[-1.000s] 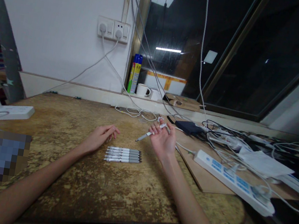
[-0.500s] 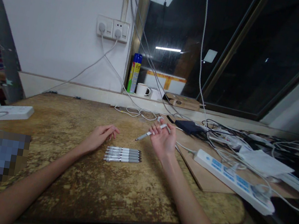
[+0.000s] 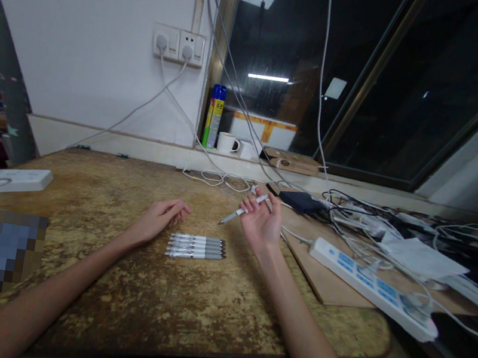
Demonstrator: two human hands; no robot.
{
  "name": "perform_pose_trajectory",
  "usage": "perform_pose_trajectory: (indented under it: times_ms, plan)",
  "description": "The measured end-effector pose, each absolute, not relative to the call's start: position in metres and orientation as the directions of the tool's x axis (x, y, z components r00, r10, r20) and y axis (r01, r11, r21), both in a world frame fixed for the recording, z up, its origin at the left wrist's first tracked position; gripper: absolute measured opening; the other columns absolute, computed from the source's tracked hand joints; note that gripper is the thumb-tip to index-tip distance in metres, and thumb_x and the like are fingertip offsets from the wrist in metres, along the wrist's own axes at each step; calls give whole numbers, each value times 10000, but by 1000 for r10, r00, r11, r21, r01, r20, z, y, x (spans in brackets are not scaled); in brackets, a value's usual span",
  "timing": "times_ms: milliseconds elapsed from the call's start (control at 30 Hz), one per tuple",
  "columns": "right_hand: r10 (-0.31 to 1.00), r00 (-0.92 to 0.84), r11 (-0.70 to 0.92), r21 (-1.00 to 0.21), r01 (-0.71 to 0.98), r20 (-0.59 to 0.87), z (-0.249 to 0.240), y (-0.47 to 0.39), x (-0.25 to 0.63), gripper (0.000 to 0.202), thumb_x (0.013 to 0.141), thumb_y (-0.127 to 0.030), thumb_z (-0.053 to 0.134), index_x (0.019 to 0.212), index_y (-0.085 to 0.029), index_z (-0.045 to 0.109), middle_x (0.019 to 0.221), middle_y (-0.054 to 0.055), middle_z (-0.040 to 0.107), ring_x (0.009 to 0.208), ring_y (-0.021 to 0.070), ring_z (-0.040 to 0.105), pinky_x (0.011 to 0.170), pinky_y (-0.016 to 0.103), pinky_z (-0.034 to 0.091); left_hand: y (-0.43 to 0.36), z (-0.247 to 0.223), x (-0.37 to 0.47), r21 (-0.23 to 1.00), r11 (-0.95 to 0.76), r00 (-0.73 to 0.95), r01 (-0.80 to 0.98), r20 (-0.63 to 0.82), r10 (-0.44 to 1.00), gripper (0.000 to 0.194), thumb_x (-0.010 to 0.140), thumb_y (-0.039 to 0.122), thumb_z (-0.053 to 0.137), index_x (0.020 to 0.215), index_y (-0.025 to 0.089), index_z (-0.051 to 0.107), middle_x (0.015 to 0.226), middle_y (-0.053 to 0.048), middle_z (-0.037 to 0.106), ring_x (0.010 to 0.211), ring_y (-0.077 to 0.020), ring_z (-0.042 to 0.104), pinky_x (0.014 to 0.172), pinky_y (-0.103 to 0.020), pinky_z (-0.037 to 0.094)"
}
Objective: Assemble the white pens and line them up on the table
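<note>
My right hand [image 3: 262, 222], palm turned up, holds a grey-and-white pen [image 3: 231, 218] between its fingers. The pen slants, with its dark tip down to the left above the table. Several matching pens [image 3: 196, 247] lie side by side in a neat row on the worn wooden table [image 3: 183, 303], just below and left of the held pen. My left hand [image 3: 169, 215] rests on the table at the upper left of the row, fingers loosely bent and holding nothing. It lies close to the pens but apart from them.
To the right, a white power strip [image 3: 373, 290] lies across a thin brown board [image 3: 318, 276], near tangled cables and a black box [image 3: 301, 201]. Another power strip [image 3: 25, 178] sits at the left. A spray can [image 3: 214, 117] and white mug [image 3: 227, 142] stand on the sill.
The held pen has turned slightly in my right hand, its tip shifting a little to the right. My left hand and the row of pens stay as they were.
</note>
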State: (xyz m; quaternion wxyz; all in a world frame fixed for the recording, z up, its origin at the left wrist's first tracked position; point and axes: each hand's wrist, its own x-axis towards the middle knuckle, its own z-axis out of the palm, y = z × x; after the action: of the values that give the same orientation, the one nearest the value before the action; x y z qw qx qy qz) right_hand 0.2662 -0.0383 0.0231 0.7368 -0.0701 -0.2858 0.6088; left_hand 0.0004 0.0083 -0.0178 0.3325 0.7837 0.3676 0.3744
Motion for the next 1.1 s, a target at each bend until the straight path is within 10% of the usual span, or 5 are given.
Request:
perform_pose_trajectory:
  times_ms: [1100]
  plan:
    - [935,131,303,-553,-776,328,26,-40,267,257,984,-365,401,886,-227,594,659,-41,267,567,151,311,587,260,422,8,-16,1,783,-515,456,350,337,823,493,1031,538,403,1046,163,724,838,-30,682,744,-187,589,697,-284,447]
